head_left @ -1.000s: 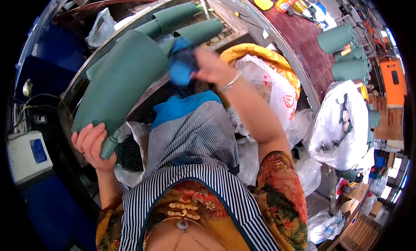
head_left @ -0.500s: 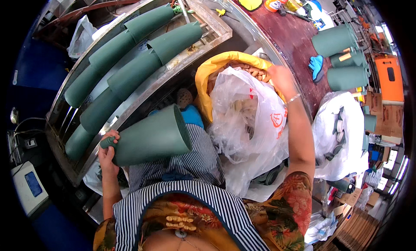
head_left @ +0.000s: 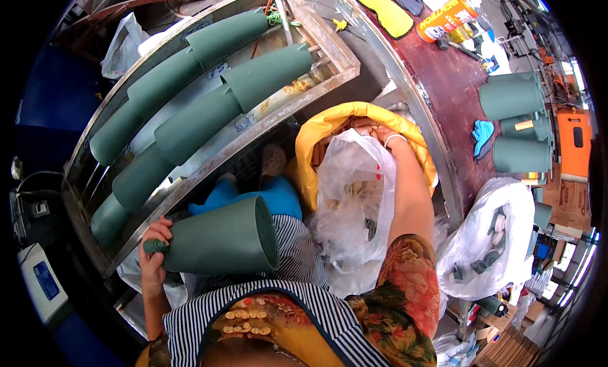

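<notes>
Two things carry this moment, and the biggest backdrop for them is the slanted metal rack [head_left: 316, 82] on the far left, where several dark green cones [head_left: 266, 72] lie in overlapping rows. To the right runs the brown workbench [head_left: 443, 88], with more green cones standing on it, a blue cloth [head_left: 482, 134] and an orange spray can [head_left: 446, 17] at its far end. Between rack and bench sits the yellow sack [head_left: 329, 123], with a clear plastic bag [head_left: 351, 183] bulging out of it, and a white bag [head_left: 487, 240] of small parts slumps to the near right.

On your lap lies the green cone [head_left: 221, 237] you are working with, on its side, wide mouth facing right. Your left hand [head_left: 155, 240] is clenched around its narrow tip, holding it steady against your striped apron.

Your right hand [head_left: 383, 137] is down inside the yellow sack, wrist bangle showing, fingers buried among the pale pieces there. You cannot tell from here whether it has closed on anything.

This looks like the fetching step: the cone is ready and the hand is after a piece from the sack. The next move likely calls for a sure pinch on one piece, a clean lift clear of the plastic, and keeping the cone's mouth turned toward that hand.
</notes>
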{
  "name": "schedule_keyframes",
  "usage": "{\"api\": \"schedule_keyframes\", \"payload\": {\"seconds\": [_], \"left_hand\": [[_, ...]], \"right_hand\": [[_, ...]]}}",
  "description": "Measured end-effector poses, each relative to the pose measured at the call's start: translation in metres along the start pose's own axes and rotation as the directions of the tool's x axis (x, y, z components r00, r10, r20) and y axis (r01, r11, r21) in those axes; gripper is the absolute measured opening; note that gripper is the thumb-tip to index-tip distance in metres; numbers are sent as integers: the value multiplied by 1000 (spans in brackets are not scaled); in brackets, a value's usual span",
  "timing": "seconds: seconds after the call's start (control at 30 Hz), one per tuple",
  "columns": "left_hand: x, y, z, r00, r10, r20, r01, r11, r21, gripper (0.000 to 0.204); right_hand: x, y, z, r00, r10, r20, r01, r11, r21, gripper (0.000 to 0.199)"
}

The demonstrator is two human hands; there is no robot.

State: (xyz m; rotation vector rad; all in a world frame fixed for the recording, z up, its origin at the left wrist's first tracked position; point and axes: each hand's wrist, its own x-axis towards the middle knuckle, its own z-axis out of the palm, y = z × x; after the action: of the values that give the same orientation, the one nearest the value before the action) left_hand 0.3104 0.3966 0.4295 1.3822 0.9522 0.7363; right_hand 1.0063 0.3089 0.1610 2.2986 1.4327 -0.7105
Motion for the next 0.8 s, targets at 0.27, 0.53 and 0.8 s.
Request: {"api": "schedule_keyframes", "payload": {"seconds": [0.27, 0.53, 0.8], "left_hand": [[-14, 3, -5, 987, 131, 96, -131, 991, 1, 41], [-33, -9, 11, 988, 133, 82, -104, 951, -290, 75], [-65, 14, 23, 984, 128, -122, -150, 971, -187, 72]], "right_hand": [[-187, -74, -124, 876, 43, -480, 54, 981, 187, 24], [-377, -288, -175, 414, -425, -805, 818, 562, 124, 45], [-414, -432, -141, 265, -677, -686, 937, 348, 17, 39]]}}
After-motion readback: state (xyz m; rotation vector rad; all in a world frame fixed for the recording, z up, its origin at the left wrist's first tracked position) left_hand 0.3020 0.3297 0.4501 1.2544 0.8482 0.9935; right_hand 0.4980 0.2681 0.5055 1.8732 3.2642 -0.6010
